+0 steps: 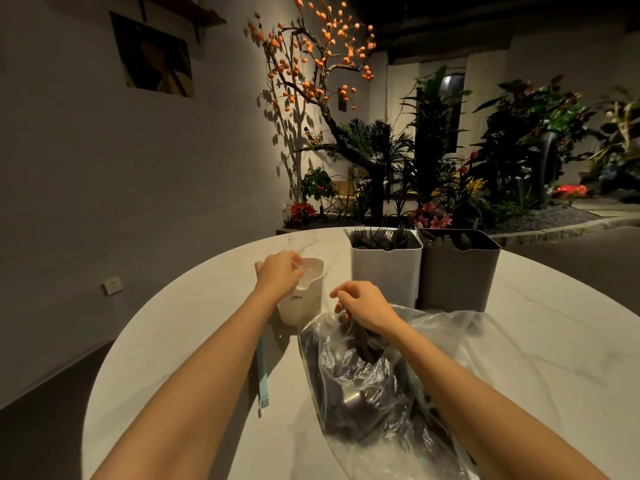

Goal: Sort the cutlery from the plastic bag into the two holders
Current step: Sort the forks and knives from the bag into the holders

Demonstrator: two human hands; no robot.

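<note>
A clear plastic bag [398, 368] full of black cutlery lies on the round white table [554, 358] in front of me. My right hand [363, 306] reaches into the bag's mouth with its fingers curled downward; what they hold is hidden. My left hand [278, 273] pinches a clear wrapper [303, 252] over a small white cup [304, 303]. Behind the bag stand two holders side by side. The white holder [386, 271] has black forks in it, and the grey holder [457, 275] has other dark cutlery.
A light blue strip [262, 375] lies on the table under my left forearm. The table's far edge runs just behind the holders. Beyond it are a decorative tree with orange fruit [322, 64] and potted plants [485, 161].
</note>
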